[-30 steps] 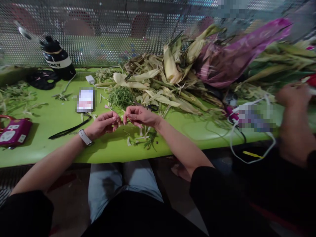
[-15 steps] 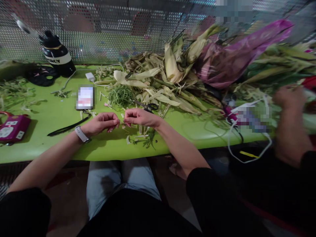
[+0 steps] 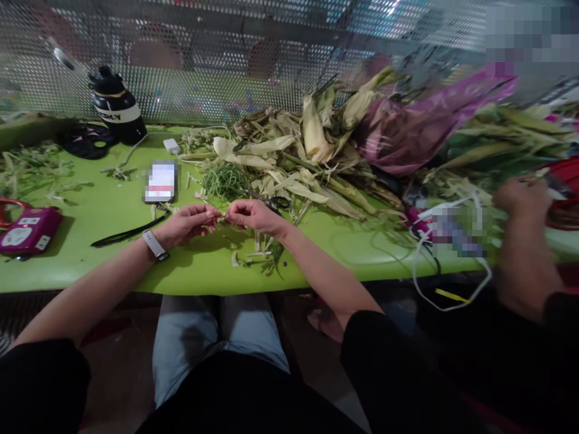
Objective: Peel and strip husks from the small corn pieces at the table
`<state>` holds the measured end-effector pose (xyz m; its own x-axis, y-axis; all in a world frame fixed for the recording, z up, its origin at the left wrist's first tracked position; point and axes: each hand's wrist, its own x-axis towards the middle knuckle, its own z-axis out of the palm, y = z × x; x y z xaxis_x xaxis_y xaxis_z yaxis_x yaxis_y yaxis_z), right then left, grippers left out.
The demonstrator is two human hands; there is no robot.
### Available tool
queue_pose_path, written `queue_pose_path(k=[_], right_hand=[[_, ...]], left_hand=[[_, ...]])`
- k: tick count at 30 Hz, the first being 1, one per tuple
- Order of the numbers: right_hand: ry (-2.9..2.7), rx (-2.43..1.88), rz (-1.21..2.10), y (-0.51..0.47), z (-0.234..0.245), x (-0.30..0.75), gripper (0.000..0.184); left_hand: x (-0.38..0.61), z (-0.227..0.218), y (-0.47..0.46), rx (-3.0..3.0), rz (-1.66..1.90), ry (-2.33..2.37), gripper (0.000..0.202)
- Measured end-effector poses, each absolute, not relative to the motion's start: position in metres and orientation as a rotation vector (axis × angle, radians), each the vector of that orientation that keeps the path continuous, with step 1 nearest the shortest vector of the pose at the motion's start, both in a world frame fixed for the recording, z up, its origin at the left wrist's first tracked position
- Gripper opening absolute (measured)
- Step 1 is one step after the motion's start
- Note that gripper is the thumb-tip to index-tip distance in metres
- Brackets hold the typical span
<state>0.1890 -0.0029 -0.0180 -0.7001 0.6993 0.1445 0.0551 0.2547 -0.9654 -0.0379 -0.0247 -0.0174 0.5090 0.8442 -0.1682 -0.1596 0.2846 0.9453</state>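
Observation:
My left hand point(image 3: 192, 222), a watch on its wrist, pinches one end of a small pale-green plant piece point(image 3: 221, 219). On its other side the fingertips of my right hand point(image 3: 253, 216) are closed too. Fingers cover most of the piece, so its exact kind is unclear. Both hands hover close together over the green tabletop point(image 3: 181, 271). Just beyond them sit a tangle of thin green strands point(image 3: 225, 180) and dark-handled scissors point(image 3: 277, 202). Pale plant scraps point(image 3: 257, 257) lie below my right hand.
Corn husks point(image 3: 312, 181) are heaped behind, against a pink plastic bag point(image 3: 398, 132). Leftward are a phone point(image 3: 160, 182), a black strap point(image 3: 126, 232), a purple power socket point(image 3: 31, 231) and a black bottle point(image 3: 117, 105). At right, another person's hand point(image 3: 522, 196) is near a white cable point(image 3: 486, 274).
My fingertips have come slightly closer together, and the pale-green piece shows between them. The view has shifted a little. At right, the other person's hand has moved slightly, with more of a red basket showing.

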Motion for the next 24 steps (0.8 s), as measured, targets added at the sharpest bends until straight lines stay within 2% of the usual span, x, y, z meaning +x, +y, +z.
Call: queue_pose_path(k=[5, 10, 16, 21, 24], right_hand=[[-1.949, -0.681, 0.999, -0.002, -0.021, 0.185, 0.040], [-2.034, -0.696, 0.789, -0.006, -0.021, 0.181, 0.036], [-2.090, -0.684, 0.760, -0.011, -0.020, 0.171, 0.030], [-2.063, -0.763, 0.865, -0.010, -0.015, 0.181, 0.008], [-2.204, -0.743, 0.863, -0.008, -0.015, 0.187, 0.018]], left_hand=[[-0.038, -0.018, -0.021, 1.064, 0.829, 0.851, 0.031], [-0.032, -0.017, -0.026, 1.206, 0.789, 0.908, 0.031], [-0.024, -0.016, -0.032, 1.410, 0.653, 0.900, 0.033], [-0.028, -0.015, -0.031, 1.501, 0.702, 0.932, 0.034], [-0.030, -0.014, -0.030, 1.553, 0.704, 0.883, 0.034]])
